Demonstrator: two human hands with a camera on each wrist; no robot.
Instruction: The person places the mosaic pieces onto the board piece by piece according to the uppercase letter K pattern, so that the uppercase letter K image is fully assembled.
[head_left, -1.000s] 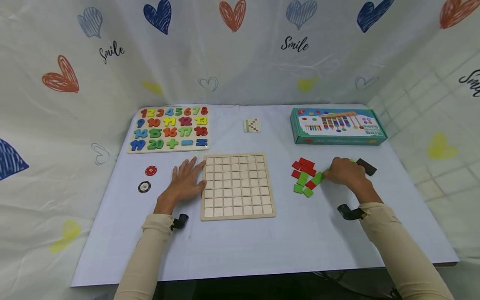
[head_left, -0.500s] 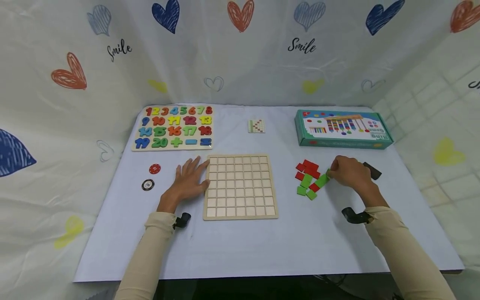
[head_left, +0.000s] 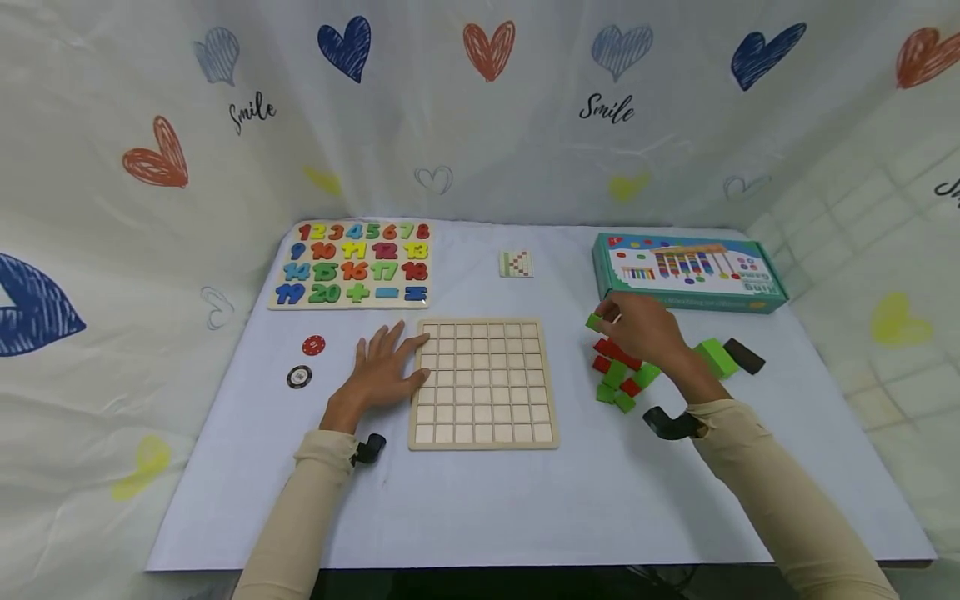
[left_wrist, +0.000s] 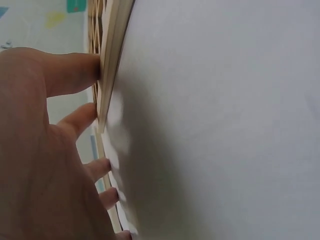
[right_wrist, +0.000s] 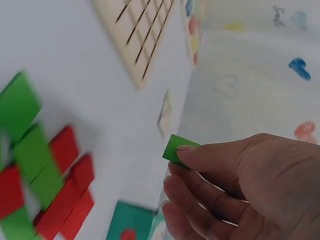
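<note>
My right hand (head_left: 641, 325) pinches a small green square tile (right_wrist: 176, 148) between thumb and fingers, above the back of the tile pile. Below it lie loose red tiles (head_left: 617, 351) and green tiles (head_left: 615, 374), several of each. At the middle of the table is a square wooden grid board (head_left: 484, 383) with bare cells. My left hand (head_left: 382, 367) spreads its straight fingers at the board's left edge; in the left wrist view the thumb (left_wrist: 75, 72) touches the board's side.
A number puzzle board (head_left: 352, 265) stands at the back left, with red and black round chips (head_left: 313, 345) before it. A small pattern card (head_left: 517, 264) lies at the back. To the right are a green box (head_left: 690, 271), a green block (head_left: 717, 358) and a dark piece (head_left: 744, 356).
My right hand has moved left and away from me, from the right side of the pile, carrying the green tile. The green block behind it now shows. The left hand stays at the board.
</note>
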